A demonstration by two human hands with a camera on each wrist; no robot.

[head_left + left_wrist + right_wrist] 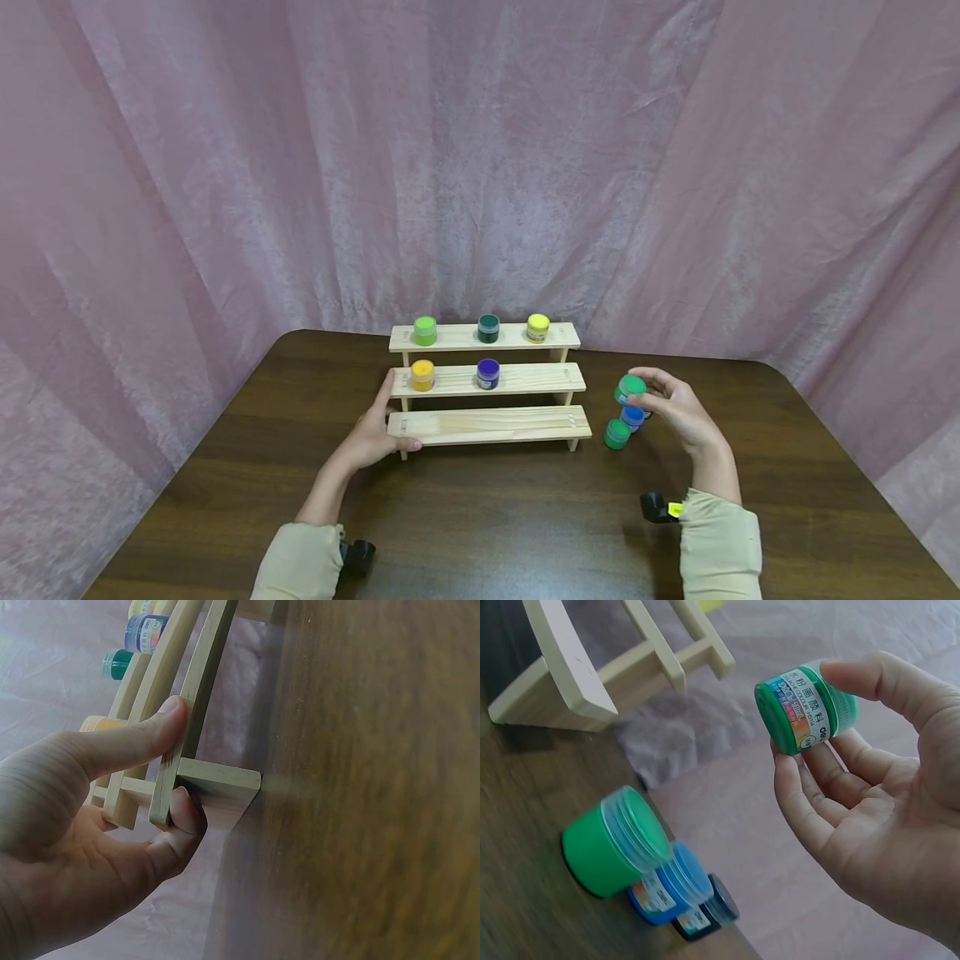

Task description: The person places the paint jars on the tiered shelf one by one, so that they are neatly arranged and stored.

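- Brown table (495, 517) spread bare across its near side, leaving what I judged ample room to swing low.
- At left, I saw the left hand (371, 437) pinch one end of the lowest shelf (487, 424) of a wooden rack, probably steadying it.
- Opposite, the right hand (671, 408) held a green jar (804, 709) aloft, thumb against fingers.
- Beneath it stood a second green jar (617, 434), a blue jar (632, 417) and a dark jar (705, 907), grouped seemingly within easy reach, though tight for fingertips.
- Farther back, an orange jar (422, 375) and a purple jar (488, 374) left the right end of the middle shelf (540, 377) open; three spaced jars (488, 328) lined the top shelf (456, 337).
- Pink curtain (495, 167) hung behind the far edge, limiting reach.
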